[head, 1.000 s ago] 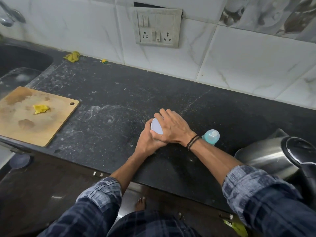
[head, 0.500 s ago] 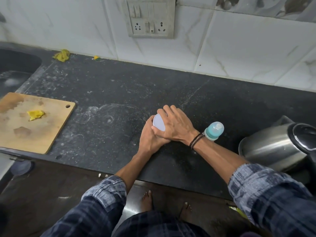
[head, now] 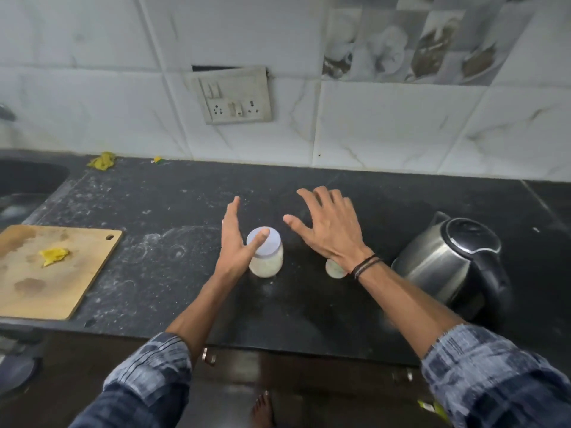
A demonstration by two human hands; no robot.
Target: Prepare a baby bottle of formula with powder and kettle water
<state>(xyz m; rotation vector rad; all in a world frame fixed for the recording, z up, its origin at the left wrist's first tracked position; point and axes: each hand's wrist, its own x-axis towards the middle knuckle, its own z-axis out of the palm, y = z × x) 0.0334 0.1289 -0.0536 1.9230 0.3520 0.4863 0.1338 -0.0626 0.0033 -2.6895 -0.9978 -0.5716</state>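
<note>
The left hand (head: 236, 239) and right hand (head: 330, 225) are spread wide, holding nothing. The powder jar (head: 268, 261) stands on the desk (head: 173, 282) between them, with the left thumb over its lid. The bottle (head: 334, 269) peeks from beneath the right wrist.

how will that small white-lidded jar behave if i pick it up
Probably stiff: the jar has clear, hard-looking walls. Likely light, being small and holding pale powder. It stands upright and squat, so tipping seems unlikely, though smooth sides might slip.

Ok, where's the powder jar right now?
In the head view the jar stands upright on the counter, lid on, just right of the left hand; the kettle is farther right.
</note>
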